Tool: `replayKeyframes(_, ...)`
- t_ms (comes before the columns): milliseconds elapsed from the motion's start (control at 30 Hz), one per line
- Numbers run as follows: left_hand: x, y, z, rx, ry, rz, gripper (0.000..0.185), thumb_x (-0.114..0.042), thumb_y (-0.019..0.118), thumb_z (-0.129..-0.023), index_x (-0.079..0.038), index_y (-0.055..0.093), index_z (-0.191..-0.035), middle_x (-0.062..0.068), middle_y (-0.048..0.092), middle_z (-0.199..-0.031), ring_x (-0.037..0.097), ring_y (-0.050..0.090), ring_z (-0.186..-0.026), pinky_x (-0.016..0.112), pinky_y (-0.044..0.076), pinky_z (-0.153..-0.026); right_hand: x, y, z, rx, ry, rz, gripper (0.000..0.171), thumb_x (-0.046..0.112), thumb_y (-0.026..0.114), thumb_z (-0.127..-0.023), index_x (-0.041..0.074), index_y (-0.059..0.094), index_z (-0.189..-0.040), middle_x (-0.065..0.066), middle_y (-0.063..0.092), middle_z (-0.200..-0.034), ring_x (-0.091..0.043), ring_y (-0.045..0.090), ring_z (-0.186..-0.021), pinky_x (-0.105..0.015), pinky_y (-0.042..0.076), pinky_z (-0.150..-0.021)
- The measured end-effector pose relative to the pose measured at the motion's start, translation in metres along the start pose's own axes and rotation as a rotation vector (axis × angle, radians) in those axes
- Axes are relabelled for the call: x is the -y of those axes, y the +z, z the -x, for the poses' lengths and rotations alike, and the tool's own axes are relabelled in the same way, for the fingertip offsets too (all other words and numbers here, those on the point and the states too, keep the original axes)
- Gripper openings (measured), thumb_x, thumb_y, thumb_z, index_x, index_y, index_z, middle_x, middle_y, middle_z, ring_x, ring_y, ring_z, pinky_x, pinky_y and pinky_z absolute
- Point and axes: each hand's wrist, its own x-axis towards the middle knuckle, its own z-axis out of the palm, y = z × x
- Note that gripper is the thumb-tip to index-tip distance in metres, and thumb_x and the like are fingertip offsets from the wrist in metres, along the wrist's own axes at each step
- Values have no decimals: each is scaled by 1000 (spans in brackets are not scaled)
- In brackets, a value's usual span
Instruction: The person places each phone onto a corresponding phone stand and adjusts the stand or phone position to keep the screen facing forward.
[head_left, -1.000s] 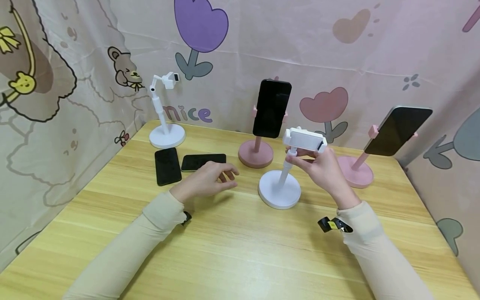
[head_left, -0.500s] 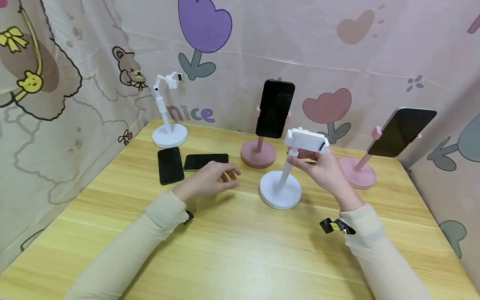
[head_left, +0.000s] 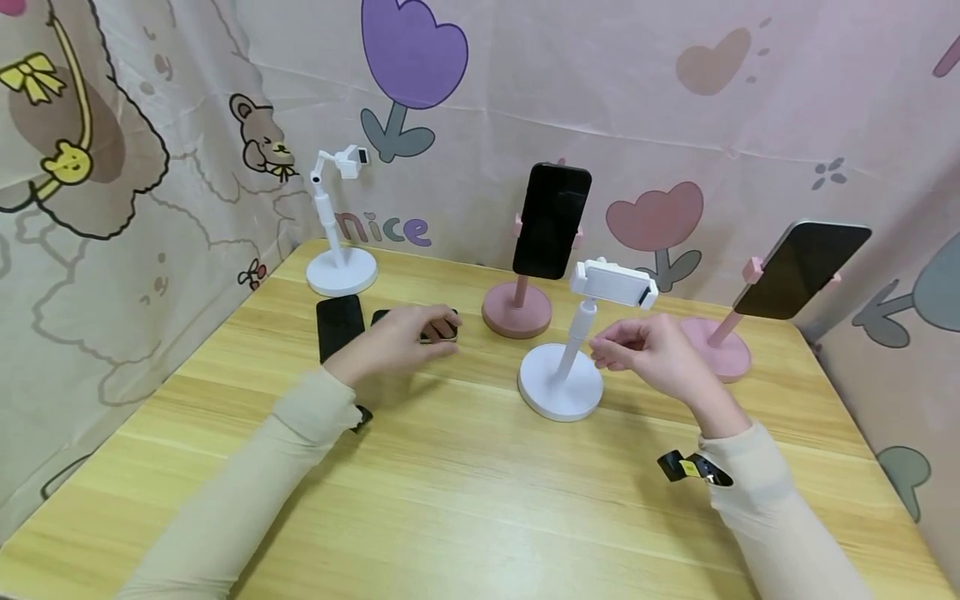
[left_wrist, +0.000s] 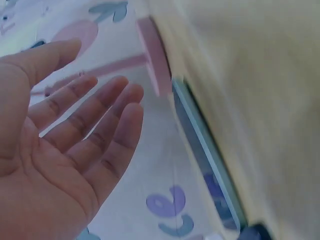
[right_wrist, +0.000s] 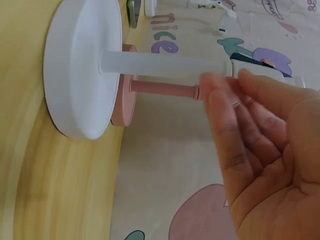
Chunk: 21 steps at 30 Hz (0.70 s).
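Underneath, wooden table [head_left: 480,500], cartoon-print curtains [head_left: 675,100].

The head view looks forward and down across the tabletop [head_left: 465,500] toward its far edge. Both wrist views sit close, sharing the white stand [head_left: 570,367] [right_wrist: 82,67] area.

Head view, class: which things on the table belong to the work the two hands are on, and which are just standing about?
In hand:
left hand, reaching over the phone lying flat
right hand, beside the near white stand, whose clamp is empty

Standing about:
second flat phone
far white stand
two pink stands with phones
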Motion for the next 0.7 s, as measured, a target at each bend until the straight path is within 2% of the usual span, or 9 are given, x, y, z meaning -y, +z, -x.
replayKeyframes(200, 14, -27, 2, -21, -73, -17, 42, -22, 77, -101, -4, 66, -138, 16, 78, -121, 30, 75, -111, 51, 61, -99, 0, 9, 2, 77, 50, -8, 25, 15, 75, -102, -8, 76, -112, -15, 82, -93, -28, 81, -86, -35, 69, -78)
replayKeyframes(367, 24, -43, 3, -27, -104, -56, 41, -20, 78, -101, -4, 66, -137, 21, 77, -125, 34, 76, -110, 54, 62, -98, 5, 19, 2, 116, 23, 24, 22, 17, 76, -101, -3, 79, -110, -10, 82, -91, -24, 79, -84, -40, 69, -77)
replayKeyframes(567, 36, -50, 2, -22, -125, -79, 44, -18, 79, -99, -3, 65, -138, 25, 75, -127, 39, 75, -114, 56, 60, -101, 14, 34, 4, 159, -31, 79, 16, 20, 77, -100, 6, 81, -106, -3, 81, -88, -23, 78, -81, -27, 64, -71)
replayKeyframes(700, 43, -50, 2, -16, -147, -102, 50, -18, 83, -96, -2, 64, -139, 28, 71, -130, 42, 69, -122, 59, 56, -106, 22, 47, 5, 199, -37, 103, 14, 22, 77, -101, 10, 81, -105, 1, 80, -87, -19, 76, -81, -24, 62, -71)
